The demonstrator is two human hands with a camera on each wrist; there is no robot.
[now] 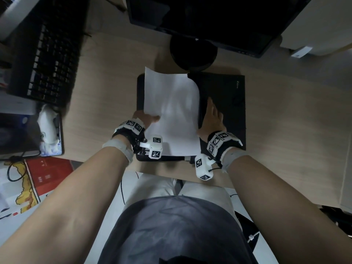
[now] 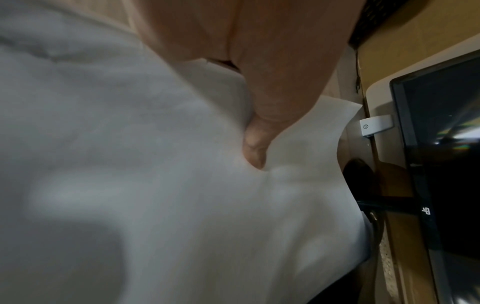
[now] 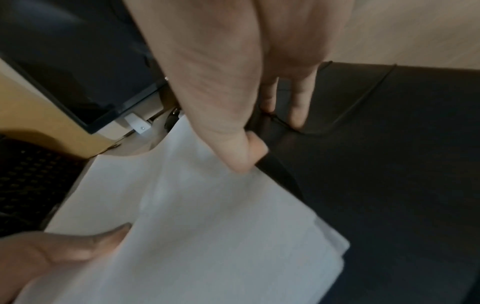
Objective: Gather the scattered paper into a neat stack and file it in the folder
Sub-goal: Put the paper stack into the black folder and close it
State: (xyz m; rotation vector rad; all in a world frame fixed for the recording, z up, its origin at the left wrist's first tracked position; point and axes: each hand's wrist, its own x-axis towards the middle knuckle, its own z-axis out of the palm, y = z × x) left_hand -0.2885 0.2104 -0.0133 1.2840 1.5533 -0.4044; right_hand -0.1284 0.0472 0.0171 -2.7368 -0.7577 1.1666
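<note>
A white paper stack (image 1: pixel 171 111) lies tilted over the left half of an open black folder (image 1: pixel 224 103) on the wooden desk. My left hand (image 1: pixel 150 119) pinches the stack's left edge, its thumb (image 2: pixel 257 144) pressed into the top sheet (image 2: pixel 182 185). At the stack's right edge my right hand (image 1: pixel 211 115) holds a raised black folder flap (image 3: pixel 275 170) between thumb (image 3: pixel 233 156) and a fingertip. Its other fingers (image 3: pixel 298 107) lie straight on the folder's right half (image 3: pixel 389 164). The paper (image 3: pixel 207 226) bends upward there, and its far right corner is tucked behind the flap.
A black keyboard (image 1: pixel 47 60) sits at the far left, and a dark monitor (image 1: pixel 209 20) on a round base (image 1: pixel 193 52) stands just behind the folder. A red book (image 1: pixel 47 174) and a screen with a white object (image 1: pixel 47 130) lie at the left.
</note>
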